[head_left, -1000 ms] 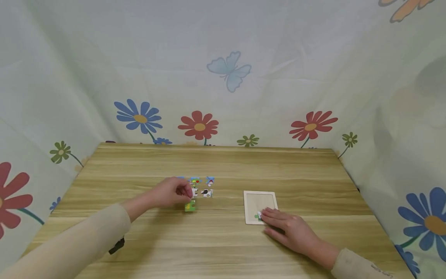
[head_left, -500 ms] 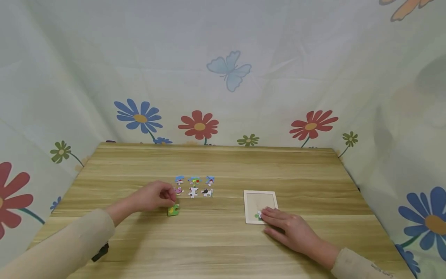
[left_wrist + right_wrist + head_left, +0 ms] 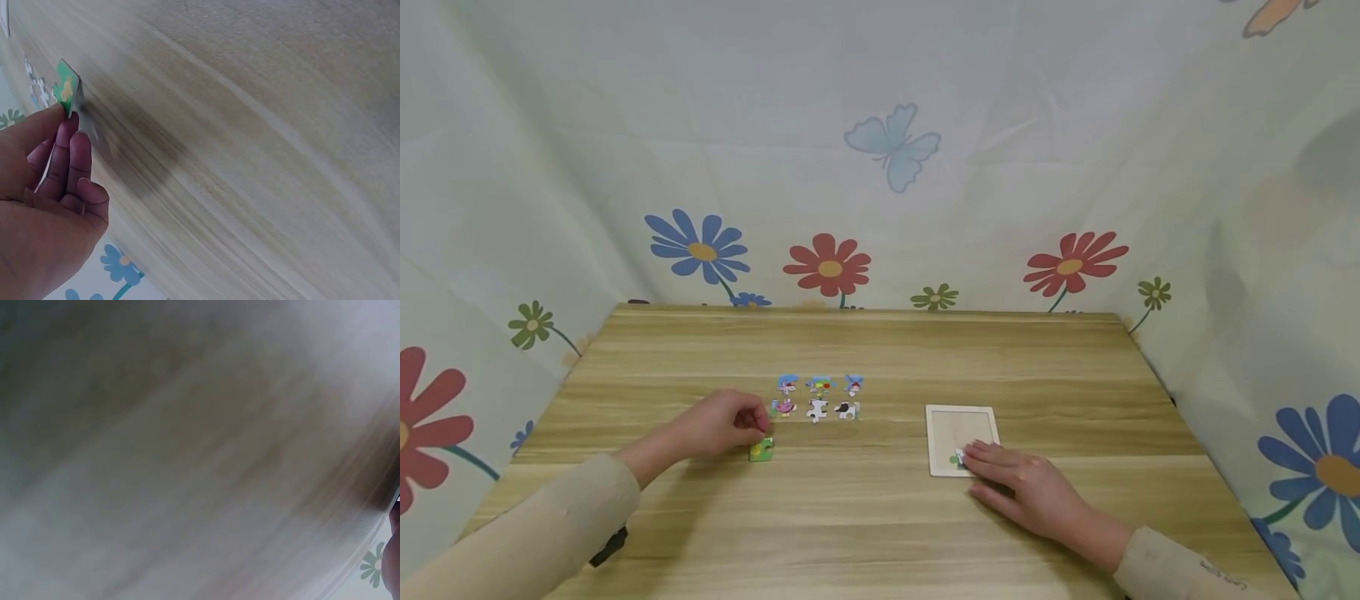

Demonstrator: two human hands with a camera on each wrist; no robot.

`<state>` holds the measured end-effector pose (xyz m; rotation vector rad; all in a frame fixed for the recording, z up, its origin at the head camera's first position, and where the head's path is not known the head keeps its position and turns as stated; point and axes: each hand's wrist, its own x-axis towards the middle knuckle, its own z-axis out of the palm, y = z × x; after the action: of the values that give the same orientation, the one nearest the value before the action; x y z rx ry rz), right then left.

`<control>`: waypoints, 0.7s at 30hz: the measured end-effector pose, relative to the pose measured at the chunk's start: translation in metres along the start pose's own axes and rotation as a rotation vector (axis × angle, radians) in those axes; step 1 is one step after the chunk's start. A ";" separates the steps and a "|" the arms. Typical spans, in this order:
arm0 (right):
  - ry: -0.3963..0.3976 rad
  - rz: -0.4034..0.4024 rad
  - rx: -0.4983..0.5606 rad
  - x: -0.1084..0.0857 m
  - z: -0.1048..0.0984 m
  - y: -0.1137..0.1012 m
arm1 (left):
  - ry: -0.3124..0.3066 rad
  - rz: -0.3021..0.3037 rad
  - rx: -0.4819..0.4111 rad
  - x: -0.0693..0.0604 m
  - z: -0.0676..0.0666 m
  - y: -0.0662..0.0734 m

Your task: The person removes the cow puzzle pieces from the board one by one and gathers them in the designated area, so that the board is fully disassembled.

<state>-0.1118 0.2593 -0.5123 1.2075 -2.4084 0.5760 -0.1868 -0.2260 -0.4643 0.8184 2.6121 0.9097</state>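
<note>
Thumb and index finger of my left hand (image 3: pixel 724 423) pinch a green puzzle piece (image 3: pixel 762 451); in the left wrist view the green piece (image 3: pixel 66 87) stands tilted at the fingertips of the left hand (image 3: pixel 50 206). My right hand (image 3: pixel 1037 497) rests on the lower right part of a pale square frame (image 3: pixel 934 442), its fingers fairly straight. They partly cover a green and white piece (image 3: pixel 956 459) inside the frame. The right wrist view shows only a sliver of the hand (image 3: pixel 392 562) at its right edge.
Between the hands, nearer the left one, lie two rows of puzzle pieces, among them a white piece (image 3: pixel 817 409), a pink one (image 3: pixel 785 407) and a blue one (image 3: pixel 853 382). The wooden table (image 3: pixel 880 517) meets a flowered cloth (image 3: pixel 970 217) at the back and sides.
My left hand has moved left with the green piece, away from the rows, uncovering the pieces at their left side. The right hand has stayed on the frame.
</note>
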 end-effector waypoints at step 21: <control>-0.015 0.019 -0.027 -0.003 0.000 0.000 | 0.091 0.001 0.151 -0.003 0.009 0.005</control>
<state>-0.1102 0.2612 -0.5136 1.1827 -2.4348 0.5407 -0.1784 -0.2194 -0.4680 0.8331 2.7871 0.7735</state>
